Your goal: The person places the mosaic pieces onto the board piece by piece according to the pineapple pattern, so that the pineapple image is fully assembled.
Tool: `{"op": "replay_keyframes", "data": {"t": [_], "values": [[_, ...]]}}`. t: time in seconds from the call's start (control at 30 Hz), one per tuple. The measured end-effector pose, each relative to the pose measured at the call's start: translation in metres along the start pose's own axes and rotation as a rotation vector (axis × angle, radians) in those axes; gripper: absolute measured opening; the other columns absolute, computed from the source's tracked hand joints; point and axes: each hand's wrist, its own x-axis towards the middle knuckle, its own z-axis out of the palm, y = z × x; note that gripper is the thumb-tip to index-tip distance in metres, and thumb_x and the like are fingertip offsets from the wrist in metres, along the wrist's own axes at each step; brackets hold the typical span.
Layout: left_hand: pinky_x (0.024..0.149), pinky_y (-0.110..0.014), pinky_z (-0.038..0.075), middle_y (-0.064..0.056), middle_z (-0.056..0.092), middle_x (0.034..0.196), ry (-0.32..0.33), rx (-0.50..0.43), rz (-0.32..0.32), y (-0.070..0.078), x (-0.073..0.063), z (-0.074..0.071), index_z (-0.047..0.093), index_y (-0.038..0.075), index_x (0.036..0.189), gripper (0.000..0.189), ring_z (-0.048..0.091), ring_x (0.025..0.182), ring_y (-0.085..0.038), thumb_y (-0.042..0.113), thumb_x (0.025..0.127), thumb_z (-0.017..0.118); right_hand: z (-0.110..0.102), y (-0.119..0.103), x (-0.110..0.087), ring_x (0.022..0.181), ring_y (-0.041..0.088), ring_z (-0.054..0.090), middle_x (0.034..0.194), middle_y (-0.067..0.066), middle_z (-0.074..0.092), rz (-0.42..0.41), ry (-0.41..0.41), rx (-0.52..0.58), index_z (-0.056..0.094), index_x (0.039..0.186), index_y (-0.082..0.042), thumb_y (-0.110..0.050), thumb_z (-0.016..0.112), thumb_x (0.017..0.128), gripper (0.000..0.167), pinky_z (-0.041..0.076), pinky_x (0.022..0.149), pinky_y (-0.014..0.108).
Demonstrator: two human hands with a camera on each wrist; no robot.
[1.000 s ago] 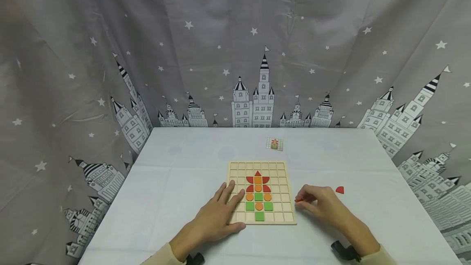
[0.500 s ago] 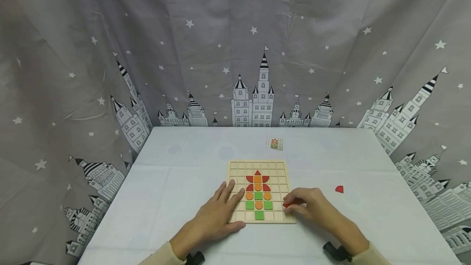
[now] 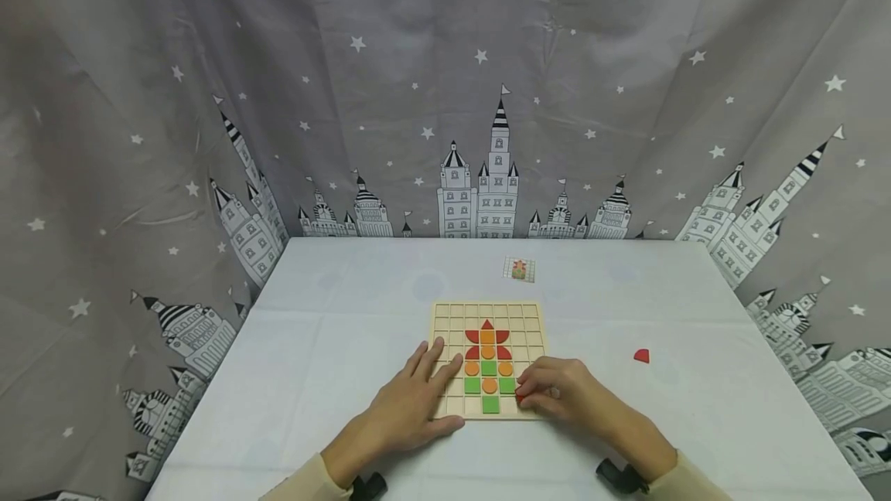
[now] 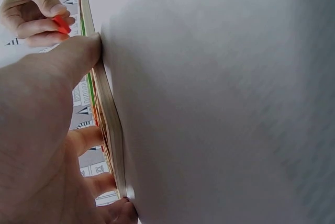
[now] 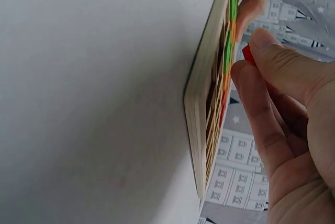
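Note:
A wooden grid board [image 3: 454, 315] lies flat on the white table, bearing a pattern of red, orange and green pieces. Its lowest green square [image 3: 490, 405] sits near the front edge. My left hand [image 3: 411, 408] rests on the board's left side, fingers spread and straight. Between thumb and fingertips, my right hand [image 3: 567, 393] pinches a small red piece [image 5: 248, 55] just above the board, right of the lower green squares. Fingers cover much of that piece, so its full outline is hidden. In the left wrist view, the red piece [image 4: 62, 24] stands tilted in the pinch.
A red quarter-circle piece [image 3: 642, 356] lies on the table [image 3: 696, 408] to the right of the board. Behind the board is a small pattern card [image 3: 519, 270]. A grey curtain [image 3: 390, 99] printed with castles and stars hangs beyond the table.
My right hand has moved left with the red piece, from beside the board's right edge to over its lower right squares. My left hand has stayed in place.

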Motion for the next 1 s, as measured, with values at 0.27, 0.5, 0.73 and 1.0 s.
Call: {"op": "replay_keyframes", "data": {"t": [0.27, 0.5, 0.73, 1.0], "values": [[0.132, -0.067, 0.049, -0.025, 0.029, 0.192, 0.003, -0.002, 0.001, 0.000, 0.000, 0.000, 0.044, 0.018, 0.181, 0.096, 0.030, 0.177, -0.055, 0.066, 0.105, 0.079, 0.009, -0.003, 0.004, 0.097, 0.012, 0.080, 0.105, -0.001, 0.082, -0.051, -0.030, -0.001, 0.088, 0.099, -0.014, -0.002, 0.097, 0.092, 0.017, 0.065, 0.089, 0.015], [0.132, -0.066, 0.049, -0.025, 0.029, 0.192, 0.009, 0.005, 0.002, 0.000, 0.000, 0.000, 0.044, 0.018, 0.181, 0.097, 0.030, 0.178, -0.054, 0.066, 0.105, 0.078, 0.014, -0.004, 0.004, 0.098, 0.008, 0.077, 0.106, -0.003, 0.077, -0.066, -0.038, -0.040, 0.088, 0.095, -0.015, -0.004, 0.101, 0.089, 0.018, 0.064, 0.089, 0.014], [0.133, -0.065, 0.048, -0.025, 0.029, 0.192, 0.009, 0.011, 0.006, 0.000, 0.000, 0.000, 0.043, 0.018, 0.182, 0.097, 0.030, 0.178, -0.054, 0.066, 0.105, 0.078, 0.010, -0.005, 0.003, 0.098, 0.005, 0.074, 0.107, -0.003, 0.076, -0.030, -0.073, -0.067, 0.092, 0.097, -0.016, -0.007, 0.101, 0.090, 0.014, 0.064, 0.088, 0.013], [0.133, -0.066, 0.048, -0.026, 0.030, 0.191, 0.013, 0.010, 0.010, 0.000, 0.000, -0.001, 0.044, 0.017, 0.181, 0.097, 0.031, 0.177, -0.055, 0.066, 0.105, 0.078, 0.007, -0.006, 0.003, 0.100, 0.005, 0.073, 0.110, -0.001, 0.075, -0.004, -0.117, -0.084, 0.093, 0.101, -0.015, -0.006, 0.097, 0.093, 0.012, 0.065, 0.088, 0.016]]}}
